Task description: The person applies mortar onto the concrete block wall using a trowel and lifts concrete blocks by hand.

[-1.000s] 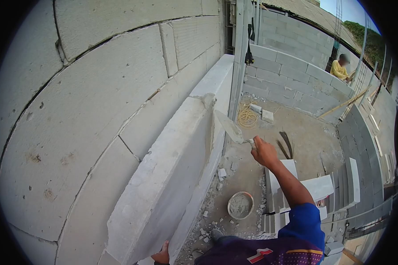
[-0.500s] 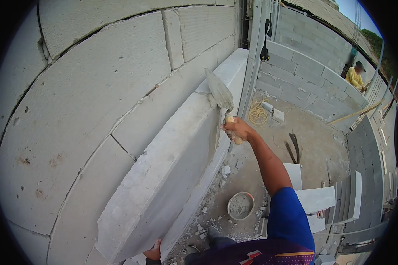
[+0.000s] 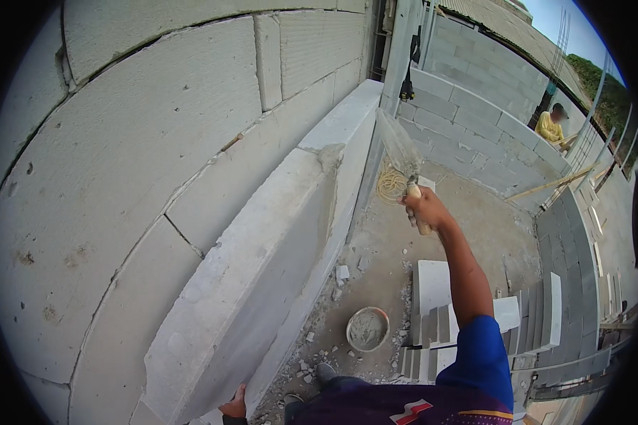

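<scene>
My right hand [image 3: 425,209] is closed round the wooden handle of a trowel [image 3: 402,150]. The trowel's blade is smeared with grey mortar and points up, just off the front face of the block wall. On top of the low row of pale blocks, a patch of wet mortar [image 3: 330,157] covers the joint between a long block [image 3: 244,234] and the block beyond it [image 3: 347,117]. Low in the view, my left hand [image 3: 234,402] lies against the near end of the long block's front face, thumb raised and fingers partly hidden.
A tall block wall [image 3: 142,120] rises on the left. A round bucket of mortar [image 3: 367,329] stands on the rubble-strewn floor. Stacked blocks [image 3: 432,283] lie right, a coil of yellow hose [image 3: 390,185] beyond. A person in yellow [image 3: 549,126] is behind the far wall.
The trowel has come off the block joint and swung right, away from the row, leaving mortar over the joint. My left hand stays against the long block. The view has shifted slightly.
</scene>
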The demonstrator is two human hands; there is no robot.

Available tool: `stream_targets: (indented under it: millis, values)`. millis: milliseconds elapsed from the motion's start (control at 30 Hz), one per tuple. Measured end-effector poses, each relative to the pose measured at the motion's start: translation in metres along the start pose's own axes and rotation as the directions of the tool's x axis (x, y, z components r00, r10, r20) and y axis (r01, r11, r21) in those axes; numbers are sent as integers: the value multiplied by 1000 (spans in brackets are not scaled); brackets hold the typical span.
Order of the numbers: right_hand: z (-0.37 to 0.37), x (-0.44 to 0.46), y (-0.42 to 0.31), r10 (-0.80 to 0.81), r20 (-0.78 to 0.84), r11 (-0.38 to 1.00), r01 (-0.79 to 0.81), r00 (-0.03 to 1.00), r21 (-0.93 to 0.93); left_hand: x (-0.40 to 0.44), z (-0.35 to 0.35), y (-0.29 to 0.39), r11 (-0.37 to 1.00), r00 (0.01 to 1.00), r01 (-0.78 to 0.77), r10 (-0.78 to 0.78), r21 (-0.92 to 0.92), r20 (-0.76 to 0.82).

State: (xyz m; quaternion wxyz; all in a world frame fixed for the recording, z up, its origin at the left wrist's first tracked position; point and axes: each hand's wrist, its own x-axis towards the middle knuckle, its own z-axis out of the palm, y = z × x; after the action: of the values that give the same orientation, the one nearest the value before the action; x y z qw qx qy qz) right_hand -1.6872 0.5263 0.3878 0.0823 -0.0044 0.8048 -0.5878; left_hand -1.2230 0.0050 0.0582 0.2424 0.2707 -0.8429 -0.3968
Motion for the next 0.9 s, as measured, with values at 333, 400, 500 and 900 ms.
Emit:
stream_targets:
  millis: [333,400,500,900]
  values:
    - [18,46,-48,82,274,934,22,958,-356,-4,-9,28,980,998,0,-13,197,68]
    - [29,35,-51,91,332,917,51,939,-395,-4,-9,22,989,993,62,-74,134,88]
    - [50,13,-64,101,444,910,99,890,-404,2,-9,41,986,985,157,-161,62,61]
    - [120,-102,-70,-25,785,998,-31,619,56,6,-2,42,963,987,155,-163,-218,-15]
